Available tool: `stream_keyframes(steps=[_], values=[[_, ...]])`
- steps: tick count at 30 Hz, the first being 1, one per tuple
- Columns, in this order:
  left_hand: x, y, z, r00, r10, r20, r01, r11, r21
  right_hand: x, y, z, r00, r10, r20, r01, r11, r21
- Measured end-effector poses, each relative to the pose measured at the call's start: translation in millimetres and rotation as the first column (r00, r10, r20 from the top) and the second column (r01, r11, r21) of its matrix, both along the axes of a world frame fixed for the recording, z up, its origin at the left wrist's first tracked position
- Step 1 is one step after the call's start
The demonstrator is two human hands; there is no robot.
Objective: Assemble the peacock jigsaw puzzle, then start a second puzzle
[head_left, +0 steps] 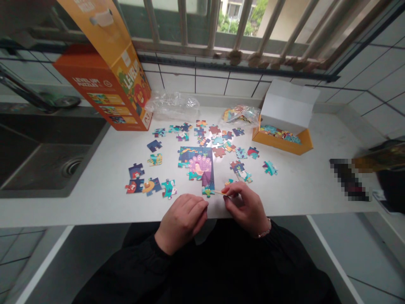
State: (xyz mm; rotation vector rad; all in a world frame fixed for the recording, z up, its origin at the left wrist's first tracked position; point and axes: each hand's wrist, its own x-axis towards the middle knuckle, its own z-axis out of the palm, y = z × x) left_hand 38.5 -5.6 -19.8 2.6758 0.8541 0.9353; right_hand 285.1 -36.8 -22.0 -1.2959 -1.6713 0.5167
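Note:
A partly joined puzzle [200, 164] with a pink peacock lies on the white counter. Its right column runs down to a green piece [208, 191]. Just right of that piece, my right hand [247, 207] pinches a puzzle piece [224, 193], seen nearly edge-on, between thumb and fingers. My left hand [185, 217] rests at the counter's front edge below the puzzle, its fingers curled together; whatever they may hold is hidden. Left of the puzzle are joined pieces [136, 185] and a teal piece [169, 188]. Loose pieces [243, 171] lie to its right.
An orange puzzle box [104, 88] stands at the back left beside the sink [63, 169]. Clear plastic packaging [173, 105] and a bag of pieces [242, 115] lie near the wall. An open yellow box [283, 141] holds more pieces. A blurred dark object [349, 179] lies far right.

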Motion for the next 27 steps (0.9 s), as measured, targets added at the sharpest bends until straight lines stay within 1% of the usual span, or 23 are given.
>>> stream_keyframes(steps=[4,6,8,10,12,14,16,17,18,21,22,27], values=[[1,0,0.1,1.0,-0.004,-0.022,0.004,1.0,0.024,9,-5,-5.9,0.985,-0.163,-0.059,0.164,0.986,0.019],[1,0,-0.3,1.0,-0.006,-0.022,0.006,1.0,0.024,20,-6,-4.2,0.982,-0.191,0.002,0.191,0.98,0.059],[1,0,-0.9,1.0,-0.003,-0.027,0.003,1.0,0.023,36,-8,-0.2,0.962,-0.246,0.116,0.232,0.965,0.119],[1,-1,-1.5,1.0,-0.001,-0.03,0.002,1.0,0.025,56,-12,2.5,0.908,-0.361,0.215,0.327,0.928,0.176],[0,-1,-2.2,1.0,0.001,-0.03,0.0,1.0,0.03,79,-18,0.9,0.825,-0.477,0.303,0.43,0.878,0.212],[1,0,-2.9,1.0,0.006,-0.027,-0.006,0.999,0.036,100,-22,-5.2,0.736,-0.574,0.359,0.528,0.818,0.227],[1,0,-3.8,0.999,0.014,-0.037,-0.013,0.999,0.039,115,-24,-13.1,0.661,-0.636,0.399,0.607,0.766,0.214],[1,0,-4.1,0.999,0.019,-0.045,-0.017,0.999,0.043,120,-24,-16.7,0.638,-0.643,0.424,0.621,0.755,0.211],[1,0,-4.4,0.998,0.022,-0.057,-0.02,0.999,0.046,123,-22,-19.7,0.628,-0.631,0.455,0.615,0.761,0.207],[2,0,-4.9,0.996,0.034,-0.088,-0.03,0.998,0.047,125,-16,-24.4,0.62,-0.571,0.538,0.553,0.805,0.216],[2,-1,-4.8,0.995,0.038,-0.094,-0.034,0.999,0.043,125,-14,-25.0,0.615,-0.565,0.55,0.545,0.809,0.222],[3,-1,-3.6,0.994,0.047,-0.101,-0.043,0.998,0.042,125,-12,-27.7,0.589,-0.597,0.544,0.569,0.785,0.245]])
